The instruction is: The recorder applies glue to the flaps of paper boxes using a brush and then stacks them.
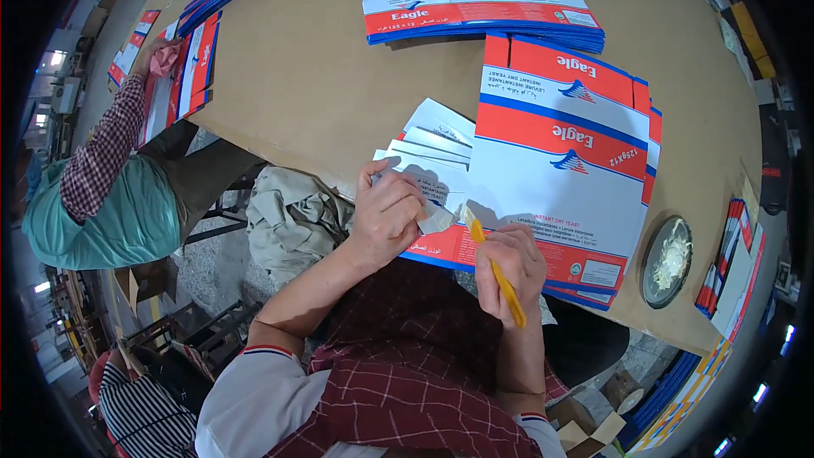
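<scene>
Flat printed cartons (564, 178) in red, white and blue lie stacked in front of me. My left hand (388, 214) is closed on a white carton flap (437, 219) at the left side of the stack, bending it up. A brush with a yellow handle (506, 287) is gripped in my right hand (514, 265). Its pale bristles (468, 214) are at the flap's edge, close to my left fingers; whether they touch it I cannot tell. More white flaps (434, 137) fan out just beyond my left hand.
At the right stands a round dish (651, 276) of white paste. A carton stack (517, 21) lies at the table's far side, and folded cartons (727, 276) sit at the right edge. On the left, a co-worker (110, 191) handles cartons with a pink cloth (164, 60).
</scene>
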A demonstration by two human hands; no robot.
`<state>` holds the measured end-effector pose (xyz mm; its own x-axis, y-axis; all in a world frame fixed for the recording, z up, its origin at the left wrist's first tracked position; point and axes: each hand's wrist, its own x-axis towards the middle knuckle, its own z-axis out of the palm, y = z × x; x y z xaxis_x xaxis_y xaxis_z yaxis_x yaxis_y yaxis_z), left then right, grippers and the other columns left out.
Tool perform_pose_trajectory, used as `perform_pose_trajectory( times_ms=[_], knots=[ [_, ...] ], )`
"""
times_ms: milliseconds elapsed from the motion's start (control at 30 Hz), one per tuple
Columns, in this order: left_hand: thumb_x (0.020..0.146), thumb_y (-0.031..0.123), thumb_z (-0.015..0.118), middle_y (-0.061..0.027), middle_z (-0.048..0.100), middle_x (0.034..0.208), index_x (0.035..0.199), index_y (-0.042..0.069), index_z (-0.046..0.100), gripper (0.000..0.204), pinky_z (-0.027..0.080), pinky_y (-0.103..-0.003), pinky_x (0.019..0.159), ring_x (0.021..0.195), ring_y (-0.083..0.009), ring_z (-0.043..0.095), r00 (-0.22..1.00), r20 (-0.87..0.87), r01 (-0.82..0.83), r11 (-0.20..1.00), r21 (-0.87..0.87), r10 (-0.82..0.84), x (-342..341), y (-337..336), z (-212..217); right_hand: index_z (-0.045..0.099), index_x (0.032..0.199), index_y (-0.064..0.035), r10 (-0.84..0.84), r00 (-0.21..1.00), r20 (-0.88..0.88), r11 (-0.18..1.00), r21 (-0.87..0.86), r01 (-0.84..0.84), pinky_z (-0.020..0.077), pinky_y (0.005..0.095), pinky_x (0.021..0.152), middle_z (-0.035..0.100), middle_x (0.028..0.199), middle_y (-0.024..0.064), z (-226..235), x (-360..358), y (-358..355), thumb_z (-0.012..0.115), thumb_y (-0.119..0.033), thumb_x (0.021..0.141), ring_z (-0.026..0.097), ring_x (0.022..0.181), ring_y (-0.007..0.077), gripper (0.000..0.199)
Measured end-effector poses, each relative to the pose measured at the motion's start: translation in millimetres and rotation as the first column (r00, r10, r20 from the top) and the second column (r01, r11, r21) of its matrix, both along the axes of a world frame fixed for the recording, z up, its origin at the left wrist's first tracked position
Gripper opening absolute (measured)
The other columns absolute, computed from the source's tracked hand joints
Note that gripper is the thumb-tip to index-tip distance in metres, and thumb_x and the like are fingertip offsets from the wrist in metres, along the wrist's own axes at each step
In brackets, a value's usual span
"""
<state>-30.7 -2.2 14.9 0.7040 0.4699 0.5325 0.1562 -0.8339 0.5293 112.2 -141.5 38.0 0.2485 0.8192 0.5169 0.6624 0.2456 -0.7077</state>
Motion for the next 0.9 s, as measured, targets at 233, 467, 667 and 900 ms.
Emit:
perform_pose_trajectory(
  times_ms=[233, 467, 667, 900],
  knots=[
    [0.051, -0.006, 0.057, 0.0003, 0.051, 0.07, 0.061, 0.011, 0.049, 0.021, 0.032, -0.042, 0.087, 0.074, -0.0161, 0.056, 1.0, -0.002, -0.004, 1.0, -0.002, 0.004, 0, -1, 0, 0.051, 0.091, -0.0038, -0.008, 0.994, 0.11, 0.997, -0.08, 0.016, 0.0452, 0.0365, 0.069, 0.057, 0.083, 0.0109, 0, 0, 3, 0.065, 0.004, 0.06, 0.056, 0.072, 0.0263, 0.035],
    [0.051, -0.006, 0.057, 0.0002, 0.051, 0.07, 0.062, 0.011, 0.05, 0.022, 0.032, -0.041, 0.087, 0.074, -0.0161, 0.056, 1.0, 0.008, -0.005, 1.0, 0.0, 0.005, -1, -1, 1, 0.051, 0.091, -0.004, -0.014, 0.997, 0.071, 0.999, -0.042, 0.017, 0.0456, 0.0368, 0.07, 0.057, 0.084, 0.0115, 1, -1, 4, 0.064, 0.004, 0.061, 0.057, 0.072, 0.0267, 0.034],
    [0.053, -0.009, 0.057, -0.0003, 0.052, 0.07, 0.064, 0.01, 0.05, 0.024, 0.033, -0.04, 0.087, 0.075, -0.0176, 0.056, 1.0, 0.013, -0.003, 0.999, -0.046, 0.004, 1, 2, 2, 0.05, 0.092, -0.0028, -0.167, 0.984, -0.053, 0.98, 0.104, 0.172, 0.0475, 0.0395, 0.067, 0.057, 0.08, 0.0137, -1, 1, -4, 0.057, 0.003, 0.072, 0.057, 0.067, 0.0283, 0.022],
    [0.069, -0.012, 0.05, -0.0122, 0.057, 0.102, 0.102, 0.004, 0.057, 0.037, 0.04, -0.034, 0.088, 0.098, -0.0253, 0.054, 0.976, 0.155, -0.115, 0.966, -0.23, 0.153, 6, 20, 49, 0.044, 0.096, -0.0057, -0.381, 0.88, -0.283, 0.883, 0.171, 0.437, 0.043, 0.0356, 0.084, 0.055, 0.085, 0.0085, 0, 0, -13, 0.045, -0.01, 0.088, 0.055, 0.083, 0.0163, 0.009]
  ],
)
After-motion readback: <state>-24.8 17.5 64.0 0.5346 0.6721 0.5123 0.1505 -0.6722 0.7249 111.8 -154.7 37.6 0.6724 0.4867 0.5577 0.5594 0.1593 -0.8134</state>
